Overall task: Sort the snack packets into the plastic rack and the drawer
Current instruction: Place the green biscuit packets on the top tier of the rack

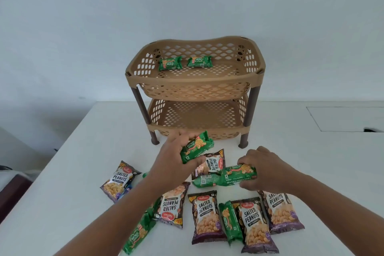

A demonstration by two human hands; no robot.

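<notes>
Your left hand [172, 162] grips one green biscuit packet [196, 147]; your right hand [264, 169] grips another [239, 174]. The tan perforated plastic rack [195, 81] stands directly ahead, nearer the left.

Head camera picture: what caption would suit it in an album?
Both hands, left and right, each lift a green biscuit packet toward a tan two-tier rack already holding two.

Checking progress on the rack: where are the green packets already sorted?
Two green packets lie side by side at the back left of the rack's top tier; the bottom tier looks bare.
</notes>
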